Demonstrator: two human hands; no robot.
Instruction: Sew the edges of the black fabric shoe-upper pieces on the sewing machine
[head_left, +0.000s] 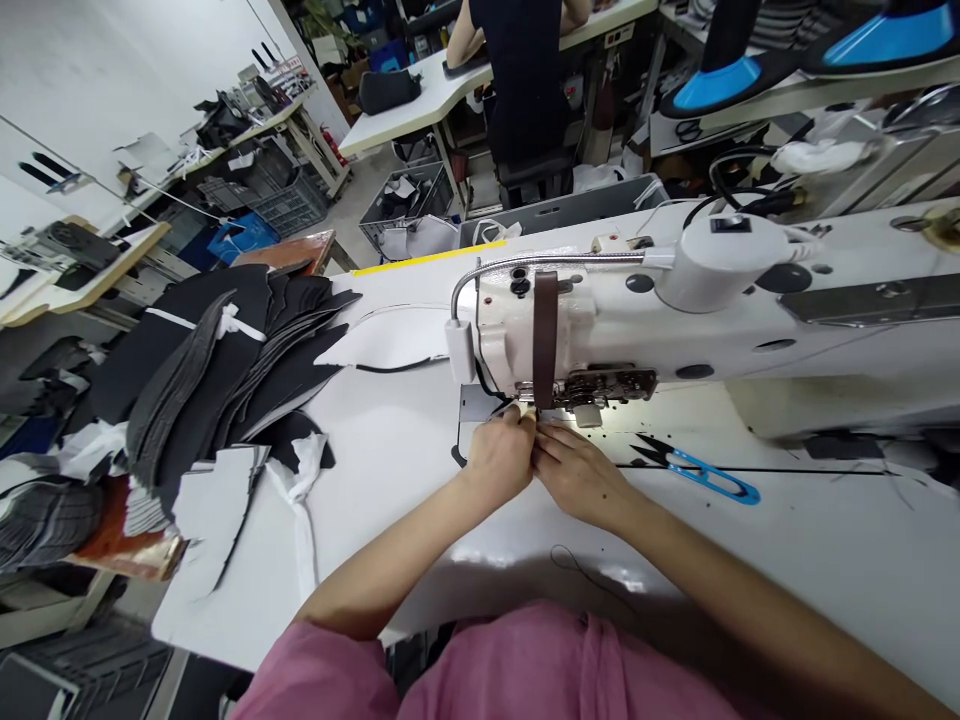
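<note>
Both my hands meet under the head of a white sewing machine (600,320), right at the needle area. My left hand (501,452) has its fingers curled and pinched toward the presser foot. My right hand (577,472) lies beside it, touching it, fingers pressed together at the same spot. Whatever they hold is tiny and hidden between the fingertips. A brown strap (545,335) hangs down the front of the machine head just above my fingers.
Blue-handled thread snips (705,472) lie on the white table (390,450) right of my hands. A pile of black and grey fabric pieces (225,370) covers the table's left end. Another person (525,70) sits at a far table with crates around.
</note>
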